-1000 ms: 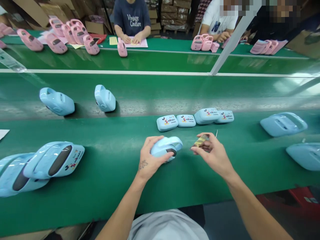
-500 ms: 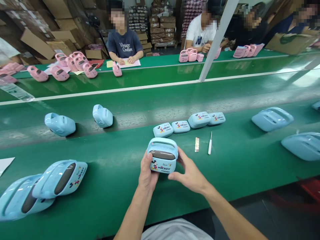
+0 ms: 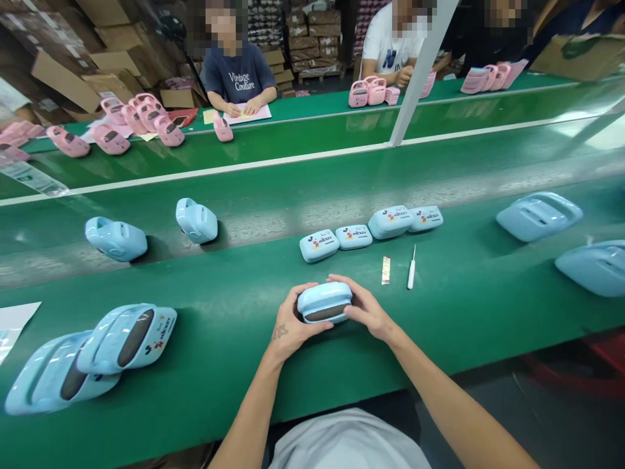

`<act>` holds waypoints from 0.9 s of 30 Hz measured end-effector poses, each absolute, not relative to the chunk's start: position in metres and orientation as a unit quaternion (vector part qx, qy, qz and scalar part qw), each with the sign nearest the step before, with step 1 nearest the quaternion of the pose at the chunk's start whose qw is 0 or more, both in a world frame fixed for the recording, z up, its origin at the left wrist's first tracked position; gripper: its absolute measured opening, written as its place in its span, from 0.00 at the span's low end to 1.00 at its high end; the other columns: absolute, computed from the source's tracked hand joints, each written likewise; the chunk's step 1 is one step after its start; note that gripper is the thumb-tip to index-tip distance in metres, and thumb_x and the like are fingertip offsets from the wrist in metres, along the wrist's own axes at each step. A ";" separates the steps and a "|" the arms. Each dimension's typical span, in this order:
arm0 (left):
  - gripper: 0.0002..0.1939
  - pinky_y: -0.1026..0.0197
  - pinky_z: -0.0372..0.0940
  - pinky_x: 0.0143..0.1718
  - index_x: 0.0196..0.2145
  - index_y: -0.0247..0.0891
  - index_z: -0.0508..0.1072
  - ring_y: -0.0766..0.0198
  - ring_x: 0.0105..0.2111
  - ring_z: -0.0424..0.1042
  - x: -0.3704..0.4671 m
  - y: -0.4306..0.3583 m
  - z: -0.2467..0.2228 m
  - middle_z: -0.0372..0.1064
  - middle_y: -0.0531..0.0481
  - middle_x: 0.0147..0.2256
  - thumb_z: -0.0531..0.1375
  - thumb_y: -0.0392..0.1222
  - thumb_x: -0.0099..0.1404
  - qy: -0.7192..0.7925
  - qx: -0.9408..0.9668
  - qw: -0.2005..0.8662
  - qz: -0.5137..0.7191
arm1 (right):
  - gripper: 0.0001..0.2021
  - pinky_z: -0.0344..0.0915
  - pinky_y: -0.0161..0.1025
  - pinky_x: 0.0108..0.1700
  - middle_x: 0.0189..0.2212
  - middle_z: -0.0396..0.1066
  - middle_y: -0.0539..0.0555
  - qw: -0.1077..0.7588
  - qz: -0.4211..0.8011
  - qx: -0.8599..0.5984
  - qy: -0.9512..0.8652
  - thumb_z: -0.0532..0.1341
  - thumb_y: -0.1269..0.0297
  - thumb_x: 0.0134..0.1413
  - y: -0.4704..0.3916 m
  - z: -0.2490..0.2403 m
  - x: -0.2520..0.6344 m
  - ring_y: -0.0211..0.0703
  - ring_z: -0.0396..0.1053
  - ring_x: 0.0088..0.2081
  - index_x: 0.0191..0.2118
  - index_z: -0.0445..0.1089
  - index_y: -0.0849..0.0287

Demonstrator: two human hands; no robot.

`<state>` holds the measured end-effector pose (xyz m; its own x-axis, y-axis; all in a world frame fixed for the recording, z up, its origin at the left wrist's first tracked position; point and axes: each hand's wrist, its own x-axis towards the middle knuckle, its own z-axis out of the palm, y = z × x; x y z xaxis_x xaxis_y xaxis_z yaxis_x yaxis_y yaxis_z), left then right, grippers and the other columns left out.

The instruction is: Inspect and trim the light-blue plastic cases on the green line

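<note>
A light-blue plastic case with a carry handle and a dark window [image 3: 324, 302] is between my two hands, its top turned up towards me. My left hand [image 3: 290, 326] wraps its left side, thumb along the near edge. On the right side my right hand [image 3: 368, 311] closes round it, thumb near the dark window. The printed front is out of sight. Just beyond lie several light-blue printed panels [image 3: 319, 245] in a row. A screwdriver with a white handle [image 3: 411, 273] and a small printed strip [image 3: 385, 270] rest to the right.
Two stacked blue cases [image 3: 127, 339] lie at the left, near a white paper [image 3: 17, 322]. More blue cases stand at the back left [image 3: 116, 240] and at the right [image 3: 538, 216]. Across a raised divider [image 3: 234, 164], people sit among pink cases [image 3: 168, 130].
The case has tipped so that its handle side faces up and the printed front no longer shows. My left hand has shifted round its left side; my right hand has closed on it.
</note>
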<state>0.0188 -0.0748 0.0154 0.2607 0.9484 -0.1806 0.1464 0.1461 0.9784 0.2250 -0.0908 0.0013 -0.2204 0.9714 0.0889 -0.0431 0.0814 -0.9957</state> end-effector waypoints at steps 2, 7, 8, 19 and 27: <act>0.39 0.48 0.69 0.55 0.53 0.43 0.69 0.49 0.55 0.73 0.024 -0.077 0.012 0.72 0.42 0.57 0.77 0.45 0.43 0.495 0.583 0.539 0.354 | 0.32 0.66 0.52 0.59 0.56 0.74 0.60 0.517 0.504 -0.420 -0.550 0.56 0.36 0.60 -0.089 -0.004 0.218 0.59 0.72 0.56 0.57 0.72 0.56; 0.40 0.51 0.68 0.54 0.54 0.43 0.71 0.52 0.51 0.74 0.025 -0.075 0.014 0.75 0.45 0.53 0.77 0.46 0.43 0.499 0.625 0.500 0.333 | 0.36 0.71 0.47 0.45 0.40 0.80 0.60 0.588 0.409 -0.508 -0.479 0.45 0.33 0.63 -0.084 -0.013 0.194 0.55 0.77 0.42 0.42 0.78 0.58; 0.40 0.52 0.69 0.53 0.54 0.43 0.71 0.52 0.50 0.75 0.024 -0.074 0.015 0.75 0.46 0.52 0.77 0.46 0.43 0.501 0.629 0.497 0.327 | 0.35 0.70 0.46 0.43 0.38 0.80 0.59 0.589 0.402 -0.515 -0.475 0.45 0.33 0.63 -0.083 -0.014 0.191 0.54 0.77 0.40 0.41 0.78 0.58; 0.35 0.50 0.70 0.54 0.49 0.42 0.75 0.52 0.48 0.77 0.024 -0.069 0.014 0.78 0.47 0.49 0.76 0.46 0.43 0.513 0.619 0.484 0.345 | 0.35 0.71 0.46 0.43 0.37 0.79 0.59 0.587 0.420 -0.523 -0.453 0.42 0.34 0.64 -0.076 -0.015 0.191 0.52 0.77 0.39 0.40 0.76 0.57; 0.41 0.47 0.72 0.52 0.51 0.40 0.72 0.45 0.50 0.77 0.023 -0.081 -0.003 0.78 0.43 0.48 0.77 0.56 0.42 0.415 0.418 0.651 0.479 | 0.45 0.68 0.49 0.58 0.59 0.69 0.59 0.505 0.566 -0.401 -0.514 0.74 0.48 0.46 -0.103 0.013 0.212 0.56 0.70 0.57 0.67 0.55 0.51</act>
